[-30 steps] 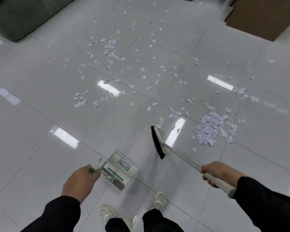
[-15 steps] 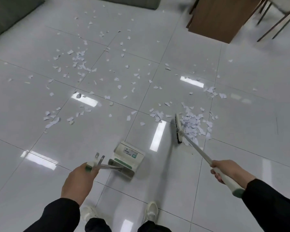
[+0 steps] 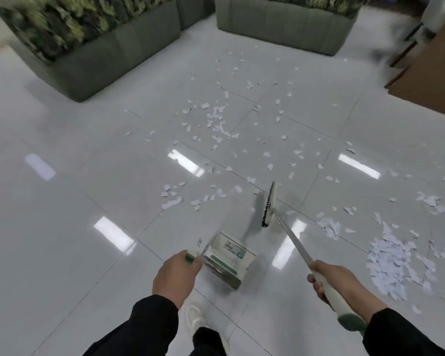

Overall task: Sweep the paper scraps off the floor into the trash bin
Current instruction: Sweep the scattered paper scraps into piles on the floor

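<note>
Dozens of scraps (image 3: pixel 217 116) lie scattered across the tiles ahead of you, thin toward the planters and thicker to your right, where a pile (image 3: pixel 393 263) has gathered just beside your right arm. They are torn paper: almost weightless, limp, and on a glossy floor (image 3: pixel 62 214) likely to skate or flutter if the bristles come at them fast. There is nothing to take hold of in the scraps themselves (you handle them only through the tools), so short, low strokes toward the pile should serve better than long flicks.

Your right hand (image 3: pixel 337 282) is wrapped round the pale grip of the broom (image 3: pixel 269 205), low on the shaft near its green end; the head stands between the loose scatter and the pile, apart from both, and it looks raised off the tiles, though motion blur makes that hard to confirm. Your left hand (image 3: pixel 175 274) is closed on the handle of the dustpan (image 3: pixel 229 259), which hangs tilted just in front of your shoe (image 3: pixel 194 318), its mouth not yet against the floor.

No trash bin shows anywhere in view. Beyond the paper stand two grey-green planters (image 3: pixel 108 55), and a brown wooden surface (image 3: pixel 432 73) cuts the far right corner.
</note>
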{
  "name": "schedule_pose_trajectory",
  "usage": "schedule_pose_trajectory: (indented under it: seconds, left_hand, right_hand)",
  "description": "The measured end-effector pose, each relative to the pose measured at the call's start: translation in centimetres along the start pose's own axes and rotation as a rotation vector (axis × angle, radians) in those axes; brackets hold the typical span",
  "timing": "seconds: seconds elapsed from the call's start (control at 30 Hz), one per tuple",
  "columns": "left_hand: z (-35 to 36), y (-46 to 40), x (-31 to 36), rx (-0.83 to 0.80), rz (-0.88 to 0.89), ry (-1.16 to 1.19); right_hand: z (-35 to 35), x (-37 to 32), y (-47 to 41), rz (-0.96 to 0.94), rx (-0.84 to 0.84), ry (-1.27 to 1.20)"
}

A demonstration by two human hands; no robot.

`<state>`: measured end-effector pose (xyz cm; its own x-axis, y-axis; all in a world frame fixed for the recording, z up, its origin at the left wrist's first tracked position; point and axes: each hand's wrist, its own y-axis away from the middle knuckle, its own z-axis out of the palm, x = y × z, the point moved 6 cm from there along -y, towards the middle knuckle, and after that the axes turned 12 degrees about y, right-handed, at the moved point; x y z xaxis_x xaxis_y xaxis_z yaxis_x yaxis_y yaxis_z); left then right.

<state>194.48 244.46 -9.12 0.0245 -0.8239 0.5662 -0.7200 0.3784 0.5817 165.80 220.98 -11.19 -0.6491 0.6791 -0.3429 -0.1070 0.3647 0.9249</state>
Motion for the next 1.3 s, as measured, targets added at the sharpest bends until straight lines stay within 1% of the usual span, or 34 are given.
schedule_pose_trajectory:
  seconds: [0.03, 0.1, 0.13, 0.2, 0.23, 0.3, 0.33, 0.4, 0.43, 0.5, 0.53, 0.6, 0.63, 0.7, 0.73, 0.8, 0.83, 0.9, 0.93, 1.0, 1.1, 1.13, 1.2, 1.23, 1.3]
  left_hand:
    - [0.3, 0.1, 0.7, -0.015, 0.021, 0.000]
    - [-6.0, -2.7, -2.2, 0.015, -0.039, -0.010]
    - [-6.2, -2.6, -1.9, 0.007, -0.031, -0.034]
    - [-11.1, -4.9, -4.8, 0.044, -0.100, -0.033]
    - [-11.5, -4.8, -4.8, 0.050, -0.098, -0.046]
    - [-15.5, -7.0, -7.3, 0.107, -0.164, -0.041]
    - [-16.0, -6.8, -7.2, 0.114, -0.171, -0.046]
    - [-19.2, -9.3, -9.0, 0.167, -0.235, -0.040]
    - [-19.6, -9.1, -8.9, 0.173, -0.239, -0.034]
    - [-22.1, -12.0, -9.8, 0.208, -0.275, -0.027]
    - [-22.4, -11.7, -9.7, 0.199, -0.279, -0.042]
    - [-24.2, -14.9, -10.0, 0.220, -0.305, -0.065]
    - [-24.5, -14.6, -10.0, 0.215, -0.309, -0.077]
    - [-25.7, -18.3, -9.3, 0.210, -0.315, -0.102]
    - [-26.1, -18.1, -9.3, 0.208, -0.318, -0.102]
    - [-26.7, -21.3, -6.9, 0.194, -0.308, -0.111]
    - [-27.0, -21.1, -6.8, 0.191, -0.315, -0.121]
    - [-26.7, -24.0, -4.2, 0.163, -0.289, -0.123]
    - [-26.9, -24.1, -3.9, 0.165, -0.286, -0.120]
    - [-25.9, -27.3, -1.2, 0.121, -0.238, -0.146]
    - [-24.9, -30.6, 2.0, 0.065, -0.175, -0.202]
    - [-25.1, -30.9, 2.4, 0.068, -0.173, -0.199]
    - [-24.0, -33.4, 4.9, 0.018, -0.108, -0.219]
    - [-24.2, -33.6, 5.3, 0.020, -0.100, -0.205]
    - [-23.8, -35.8, 7.2, -0.028, -0.043, -0.211]
  right_hand:
    - [0.4, -0.5, 0.6, -0.006, -0.007, -0.038]
    - [9.4, -4.4, -0.8, -0.004, -0.096, 0.015]
    - [10.3, -5.0, -0.5, 0.000, -0.098, -0.007]
    - [18.2, -8.5, -1.9, 0.008, -0.194, 0.039]
    - [19.2, -9.1, -1.7, 0.010, -0.201, 0.031]
    - [26.4, -12.1, -3.3, 0.028, -0.307, 0.077]
    - [27.2, -12.6, -3.2, 0.035, -0.315, 0.076]
    - [33.3, -15.1, -5.2, 0.061, -0.399, 0.119]
    - [34.0, -15.3, -5.2, 0.064, -0.392, 0.125]
    - [38.7, -17.3, -7.5, 0.093, -0.454, 0.158]
    - [39.1, -17.1, -7.7, 0.096, -0.441, 0.174]
    - [41.8, -18.7, -10.2, 0.134, -0.467, 0.235]
    - [41.4, -18.6, -10.3, 0.133, -0.437, 0.261]
    - [40.9, -20.8, -12.7, 0.155, -0.414, 0.272]
    - [39.8, -20.8, -12.8, 0.153, -0.384, 0.260]
    - [35.9, -22.9, -14.2, 0.165, -0.329, 0.178]
    - [34.4, -22.5, -14.2, 0.169, -0.300, 0.164]
    - [29.0, -24.1, -14.6, 0.173, -0.216, 0.099]
    - [27.6, -24.1, -14.6, 0.174, -0.197, 0.083]
    - [22.5, -25.5, -15.0, 0.166, -0.132, 0.016]
    - [17.6, -26.9, -14.7, 0.167, -0.056, -0.057]
    - [17.2, -27.4, -14.6, 0.168, -0.048, -0.050]
    - [14.6, -28.1, -14.1, 0.167, 0.019, -0.083]
    - [14.3, -28.6, -14.1, 0.164, 0.030, -0.076]
    - [13.1, -29.2, -13.5, 0.166, 0.087, -0.096]
